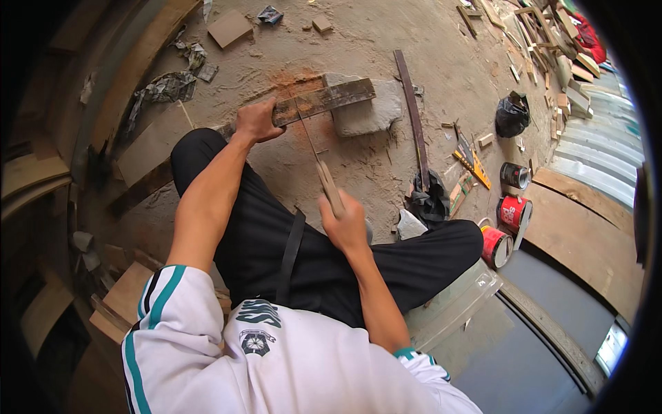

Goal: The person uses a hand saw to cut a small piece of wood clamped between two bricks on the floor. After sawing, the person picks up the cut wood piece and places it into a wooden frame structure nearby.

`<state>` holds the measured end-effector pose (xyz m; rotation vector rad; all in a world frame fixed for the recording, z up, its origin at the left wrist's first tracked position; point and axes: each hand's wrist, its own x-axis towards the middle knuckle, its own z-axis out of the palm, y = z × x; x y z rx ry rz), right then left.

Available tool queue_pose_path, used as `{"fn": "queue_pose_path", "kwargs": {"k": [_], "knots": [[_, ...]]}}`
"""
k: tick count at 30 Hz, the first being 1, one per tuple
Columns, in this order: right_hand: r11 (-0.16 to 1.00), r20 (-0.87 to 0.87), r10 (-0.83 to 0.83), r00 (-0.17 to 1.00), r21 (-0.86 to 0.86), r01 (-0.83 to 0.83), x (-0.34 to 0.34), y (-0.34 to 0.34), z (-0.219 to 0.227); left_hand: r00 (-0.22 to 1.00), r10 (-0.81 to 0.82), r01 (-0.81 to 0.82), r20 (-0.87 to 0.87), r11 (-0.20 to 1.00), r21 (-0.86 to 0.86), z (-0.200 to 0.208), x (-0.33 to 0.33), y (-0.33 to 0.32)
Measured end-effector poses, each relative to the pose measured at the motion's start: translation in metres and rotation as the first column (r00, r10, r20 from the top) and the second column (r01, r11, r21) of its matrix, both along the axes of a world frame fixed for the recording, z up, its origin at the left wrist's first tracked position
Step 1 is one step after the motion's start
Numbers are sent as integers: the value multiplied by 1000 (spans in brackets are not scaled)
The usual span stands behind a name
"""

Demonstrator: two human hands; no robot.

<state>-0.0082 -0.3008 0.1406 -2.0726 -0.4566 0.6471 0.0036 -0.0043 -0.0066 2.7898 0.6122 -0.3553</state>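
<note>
Dusty ground surrounds the seated person. With its elbow near the body, the right hand grips the saw, its blade crossing the plank; the straighter left arm's hand clasps that plank, probably steadying it; a pale block beyond seemingly props its right end.

The left hand wraps its fingers over a wooden plank whose right end lies on a pale stone block; the right hand holds a handsaw by its handle, its blade across the plank.
</note>
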Motion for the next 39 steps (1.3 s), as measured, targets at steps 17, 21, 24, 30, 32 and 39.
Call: {"fn": "queue_pose_path", "kwargs": {"k": [17,21,24,30,32,39], "knots": [[1000,5,3,1000,-1,-3,13,9,-22,999,3,-3,45,1000,0,-8,0,1],[995,-21,-15,1000,95,17,-16,-34,13,999,12,-12,46,1000,-3,-10,-9,-1],[992,20,-19,1000,127,16,-16,-27,2,997,7,-8,76,1000,13,-18,-9,3],[997,21,31,999,72,-32,-4,-20,-4,996,34,-35,80,999,18,-18,-10,5],[986,109,0,994,164,-18,-19,-36,-1,1000,13,-13,11,1000,-14,-8,-13,-1],[999,-30,13,999,48,-12,-4,-24,-14,1000,29,-29,-4,1000,-11,-8,-6,1]]}}
